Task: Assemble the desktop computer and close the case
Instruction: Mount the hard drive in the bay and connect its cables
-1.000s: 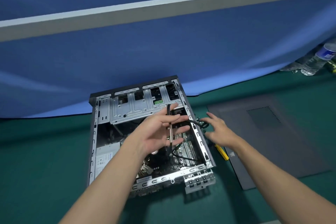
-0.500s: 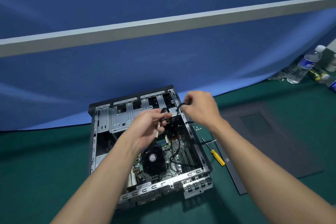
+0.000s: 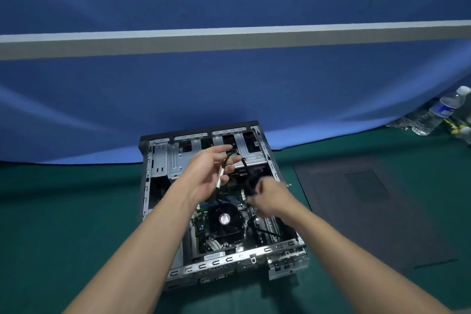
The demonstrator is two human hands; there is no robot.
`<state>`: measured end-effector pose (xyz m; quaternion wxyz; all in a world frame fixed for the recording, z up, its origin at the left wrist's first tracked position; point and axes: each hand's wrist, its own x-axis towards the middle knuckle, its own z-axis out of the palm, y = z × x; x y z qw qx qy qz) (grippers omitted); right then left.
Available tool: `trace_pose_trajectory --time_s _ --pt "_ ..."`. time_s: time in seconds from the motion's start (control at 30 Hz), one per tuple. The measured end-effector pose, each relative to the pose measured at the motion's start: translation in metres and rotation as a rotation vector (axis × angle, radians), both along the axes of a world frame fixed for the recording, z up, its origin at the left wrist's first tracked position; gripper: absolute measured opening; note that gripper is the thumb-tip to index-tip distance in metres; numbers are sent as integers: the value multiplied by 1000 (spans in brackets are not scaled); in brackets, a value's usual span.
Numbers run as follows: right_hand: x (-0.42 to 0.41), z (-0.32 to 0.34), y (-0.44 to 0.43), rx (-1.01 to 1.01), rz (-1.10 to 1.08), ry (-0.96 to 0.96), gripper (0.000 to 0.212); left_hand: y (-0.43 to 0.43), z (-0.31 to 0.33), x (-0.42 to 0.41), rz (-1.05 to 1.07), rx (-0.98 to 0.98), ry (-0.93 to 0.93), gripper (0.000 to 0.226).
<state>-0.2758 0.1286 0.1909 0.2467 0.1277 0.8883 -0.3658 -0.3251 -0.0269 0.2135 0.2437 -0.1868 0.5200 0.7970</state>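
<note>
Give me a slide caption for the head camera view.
Left hand and right hand hold a black cable over the open computer case, side panel alongside.

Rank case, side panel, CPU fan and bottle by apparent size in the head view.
1. case
2. side panel
3. fan and bottle: they look alike and the bottle is farther, so unranked.

A blue cloth backdrop (image 3: 229,89) hangs at the back, its lower edge meeting the green table mat (image 3: 63,211); a pale grey bar (image 3: 229,38) crosses the cloth from side to side; at the far right a clear water bottle (image 3: 443,108) with white cap and blue label leans against the cloth; another clear bottle (image 3: 400,122) lies just beside it; a small yellow-and-black item (image 3: 452,126) lies near them, too blurred to name.
</note>
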Motion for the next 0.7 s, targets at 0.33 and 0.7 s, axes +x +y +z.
trace_pose_trajectory --time_s 0.33,0.7 --pt "38 4 16 603 305 238 29 23 -11 8 -8 198 44 38" --pt "39 -2 -2 -792 -226 124 8 37 -17 6 18 44 158 31"
